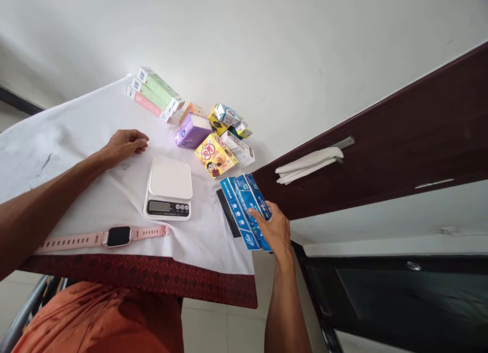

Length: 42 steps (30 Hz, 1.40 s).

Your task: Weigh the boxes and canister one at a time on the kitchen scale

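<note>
My right hand (272, 226) grips blue printed boxes (244, 211) at the table's right edge, thumb laid over their front. They sit side by side, partly covering a flat black object (229, 213). My left hand (127, 142) rests on the white cloth with its fingers loosely curled together, and nothing shows in them. Between the hands stands a white digital kitchen scale (170, 180), its platform bare and its display dark. A yellow snack box (216, 156) is close behind the blue boxes.
Behind the scale are a purple tissue pack (193, 131), a white box (240, 149) and a small blue-and-white box (226, 114). Green and pink boxes (152, 96) lie at the far edge. A pink smartwatch (118, 236) lies near the front. A white cloth (308, 164) hangs right.
</note>
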Tool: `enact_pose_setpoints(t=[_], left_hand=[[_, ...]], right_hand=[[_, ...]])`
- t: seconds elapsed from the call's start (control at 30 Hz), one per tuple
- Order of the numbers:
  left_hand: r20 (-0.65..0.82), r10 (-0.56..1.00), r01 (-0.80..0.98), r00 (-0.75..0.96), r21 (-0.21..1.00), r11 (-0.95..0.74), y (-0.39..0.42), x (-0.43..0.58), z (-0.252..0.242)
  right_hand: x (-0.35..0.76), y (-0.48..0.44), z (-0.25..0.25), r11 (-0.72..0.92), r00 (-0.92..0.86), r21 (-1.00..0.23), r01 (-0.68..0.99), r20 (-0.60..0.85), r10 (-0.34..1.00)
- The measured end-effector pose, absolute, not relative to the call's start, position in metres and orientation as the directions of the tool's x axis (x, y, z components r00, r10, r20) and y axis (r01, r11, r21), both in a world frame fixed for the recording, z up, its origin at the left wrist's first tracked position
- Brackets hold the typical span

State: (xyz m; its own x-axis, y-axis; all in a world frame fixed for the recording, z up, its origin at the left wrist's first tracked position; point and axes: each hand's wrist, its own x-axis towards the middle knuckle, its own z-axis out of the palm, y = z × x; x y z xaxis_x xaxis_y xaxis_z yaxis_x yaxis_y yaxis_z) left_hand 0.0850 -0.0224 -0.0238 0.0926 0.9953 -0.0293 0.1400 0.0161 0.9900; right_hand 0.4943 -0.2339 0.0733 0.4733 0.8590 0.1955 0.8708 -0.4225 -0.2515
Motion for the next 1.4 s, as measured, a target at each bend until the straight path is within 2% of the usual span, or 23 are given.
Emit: enact_pose_setpoints(t=[0.2, 0.37, 0.53, 0.77, 0.93, 1.03, 1.1, 1.2, 1.4], left_hand=[[-0.013, 0.996, 0.155, 0.093, 0.988, -0.002, -0.022, 0.085, -0.025], [-0.011, 0.995, 0.173, 0.096, 0.985, -0.006, -0.023, 0.085, -0.024], [-0.014, 0.996, 0.185, 0.093, 0.983, -0.003, -0.023, 0.085, -0.026], [-0.024, 0.996, 0.199, 0.09, 0.98, 0.006, -0.026, 0.086, -0.022], [-0.003, 0.995, 0.212, 0.097, 0.977, -0.018, -0.024, 0.085, -0.027], [0.018, 0.995, 0.196, 0.103, 0.98, -0.038, -0.023, 0.085, -0.032], [0.04, 0.992, 0.177, 0.118, 0.982, -0.061, -0.023, 0.086, -0.035], [0.073, 0.99, 0.228, 0.122, 0.968, -0.1, -0.022, 0.087, -0.038], [0.128, 0.978, 0.417, 0.165, 0.889, -0.186, -0.024, 0.091, -0.044]], right_hand=[[0.495, -0.231, 0.081, -0.45, 0.475, -0.23, 0.863, 0.063, 0.878], [0.489, -0.234, 0.084, -0.434, 0.458, -0.174, 0.884, 0.132, 0.879], [0.485, -0.236, 0.08, -0.409, 0.442, -0.236, 0.881, 0.106, 0.891], [0.486, -0.235, 0.081, -0.387, 0.424, -0.263, 0.884, 0.104, 0.899], [0.49, -0.236, 0.084, -0.394, 0.424, -0.281, 0.875, 0.051, 0.904], [0.492, -0.236, 0.09, -0.36, 0.408, -0.286, 0.888, 0.129, 0.904], [0.488, -0.23, 0.096, -0.298, 0.37, -0.271, 0.915, 0.269, 0.889], [0.461, -0.205, 0.104, -0.116, 0.216, -0.244, 0.963, 0.438, 0.872], [0.343, -0.107, 0.091, 0.312, -0.194, -0.247, 0.917, 0.408, 0.892]])
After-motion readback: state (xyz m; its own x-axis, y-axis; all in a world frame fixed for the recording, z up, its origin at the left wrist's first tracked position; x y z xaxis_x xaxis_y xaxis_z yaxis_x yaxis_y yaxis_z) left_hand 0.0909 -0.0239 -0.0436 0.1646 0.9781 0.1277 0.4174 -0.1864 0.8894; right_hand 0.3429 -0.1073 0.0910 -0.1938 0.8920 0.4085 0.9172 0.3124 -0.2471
